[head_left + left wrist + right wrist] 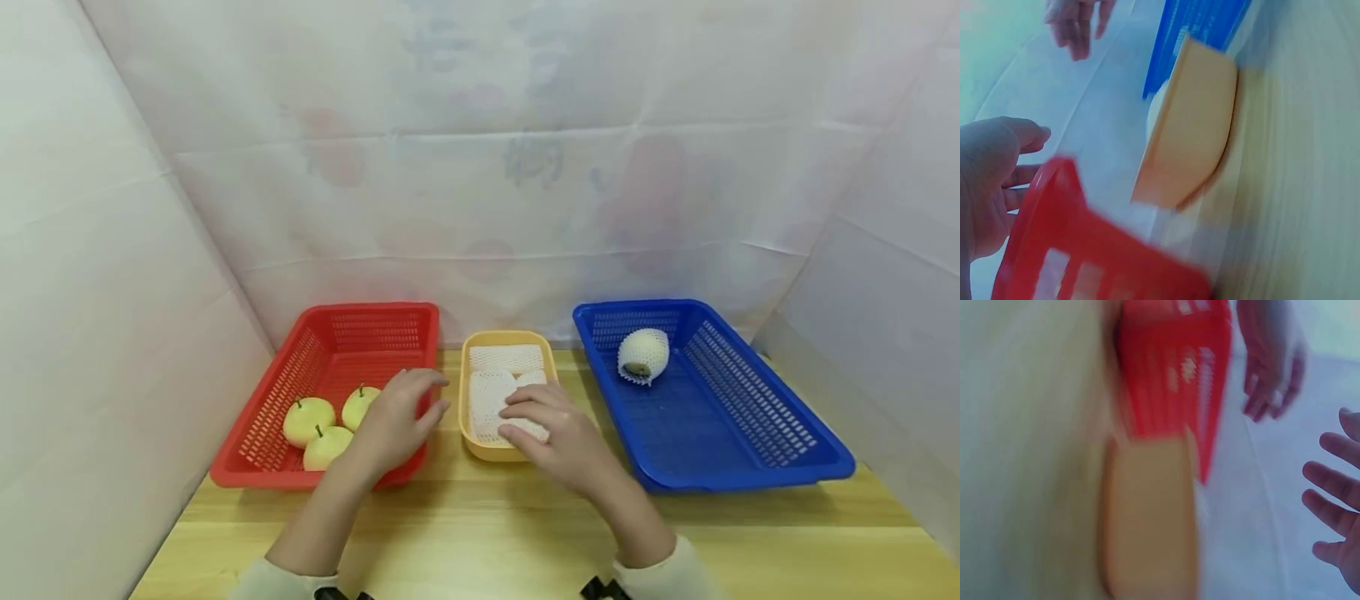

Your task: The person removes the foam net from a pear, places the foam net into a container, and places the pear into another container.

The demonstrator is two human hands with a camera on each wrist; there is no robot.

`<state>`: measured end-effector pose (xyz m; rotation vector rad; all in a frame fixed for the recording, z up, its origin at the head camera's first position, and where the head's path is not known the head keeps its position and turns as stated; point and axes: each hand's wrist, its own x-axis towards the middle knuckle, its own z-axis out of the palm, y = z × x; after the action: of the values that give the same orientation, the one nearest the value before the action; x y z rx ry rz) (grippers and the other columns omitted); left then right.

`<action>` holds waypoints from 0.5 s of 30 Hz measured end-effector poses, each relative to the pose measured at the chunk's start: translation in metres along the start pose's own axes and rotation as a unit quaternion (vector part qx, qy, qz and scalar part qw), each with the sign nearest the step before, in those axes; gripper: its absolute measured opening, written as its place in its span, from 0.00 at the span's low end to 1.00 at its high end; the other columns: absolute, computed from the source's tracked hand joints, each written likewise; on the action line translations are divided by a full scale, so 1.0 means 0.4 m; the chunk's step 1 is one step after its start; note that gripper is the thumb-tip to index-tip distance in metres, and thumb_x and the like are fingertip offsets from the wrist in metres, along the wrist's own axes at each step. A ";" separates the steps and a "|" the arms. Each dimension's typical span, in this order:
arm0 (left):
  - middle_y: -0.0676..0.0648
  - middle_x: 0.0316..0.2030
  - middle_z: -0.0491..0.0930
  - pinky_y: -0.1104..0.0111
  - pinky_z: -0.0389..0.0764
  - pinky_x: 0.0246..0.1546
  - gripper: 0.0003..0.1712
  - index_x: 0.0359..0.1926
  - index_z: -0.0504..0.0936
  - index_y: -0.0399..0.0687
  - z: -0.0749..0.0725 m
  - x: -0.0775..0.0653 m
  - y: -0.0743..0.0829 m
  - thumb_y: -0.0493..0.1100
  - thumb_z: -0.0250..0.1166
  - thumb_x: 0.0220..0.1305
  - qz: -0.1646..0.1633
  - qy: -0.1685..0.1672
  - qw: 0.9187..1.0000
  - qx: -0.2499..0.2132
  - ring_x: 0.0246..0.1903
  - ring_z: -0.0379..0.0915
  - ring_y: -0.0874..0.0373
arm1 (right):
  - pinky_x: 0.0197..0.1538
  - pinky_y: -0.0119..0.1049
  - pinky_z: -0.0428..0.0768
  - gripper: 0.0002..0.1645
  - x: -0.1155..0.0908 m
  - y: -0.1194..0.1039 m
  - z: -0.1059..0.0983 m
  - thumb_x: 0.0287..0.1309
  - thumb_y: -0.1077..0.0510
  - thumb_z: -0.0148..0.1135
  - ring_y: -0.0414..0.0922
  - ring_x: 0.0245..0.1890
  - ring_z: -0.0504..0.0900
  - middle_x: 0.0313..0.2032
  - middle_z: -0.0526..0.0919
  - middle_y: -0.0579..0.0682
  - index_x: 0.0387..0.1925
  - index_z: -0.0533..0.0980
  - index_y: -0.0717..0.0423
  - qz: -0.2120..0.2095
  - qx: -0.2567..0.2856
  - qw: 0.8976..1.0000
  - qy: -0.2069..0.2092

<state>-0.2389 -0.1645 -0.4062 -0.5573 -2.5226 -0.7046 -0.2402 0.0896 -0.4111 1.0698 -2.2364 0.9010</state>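
My left hand (397, 417) hangs over the right side of the red basket (315, 479), its fingers loosely bent around nothing. Below and left of it lie three yellow-green pears (309, 421) with stems. Over the front right of a small yellow tray (491, 452) is my right hand (558, 433), fingers spread and holding nothing. White foam net sleeves (491, 400) fill that tray, partly hidden by the right hand. In the right wrist view the right hand's fingers (1335, 484) are apart, above the tray's level.
A blue basket (705, 433) stands on the right, with one fruit in a white foam net (643, 354) near its back left. The baskets and tray sit on a wooden table (480, 533). White cloth (480, 208) encloses the back and sides.
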 end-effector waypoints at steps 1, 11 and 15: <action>0.49 0.49 0.82 0.52 0.71 0.64 0.15 0.49 0.82 0.47 0.011 0.001 0.011 0.42 0.70 0.61 0.013 -0.002 1.000 -0.006 0.55 0.76 0.52 | 0.68 0.58 0.65 0.09 0.003 0.007 -0.028 0.58 0.53 0.69 0.44 0.53 0.80 0.46 0.85 0.44 0.39 0.85 0.51 -0.007 -0.009 1.000 -0.001; 0.52 0.55 0.79 0.66 0.74 0.61 0.18 0.55 0.80 0.52 0.188 0.033 0.211 0.50 0.63 0.67 0.140 -0.121 0.983 0.007 0.58 0.74 0.58 | 0.47 0.46 0.83 0.11 0.087 0.150 -0.301 0.62 0.52 0.66 0.45 0.46 0.83 0.45 0.85 0.44 0.46 0.83 0.47 0.012 -0.150 0.983 -0.105; 0.51 0.61 0.75 0.67 0.68 0.66 0.26 0.62 0.76 0.55 0.268 0.050 0.305 0.60 0.59 0.69 0.226 -0.121 0.965 0.057 0.62 0.70 0.58 | 0.47 0.49 0.82 0.14 0.092 0.231 -0.342 0.65 0.49 0.63 0.47 0.46 0.83 0.46 0.85 0.47 0.48 0.83 0.48 0.081 -0.179 0.963 -0.182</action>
<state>-0.2293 -0.0033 -0.4316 -1.1879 -2.4902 -0.3358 -0.3156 0.2166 -0.3289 0.9490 -2.6894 0.3482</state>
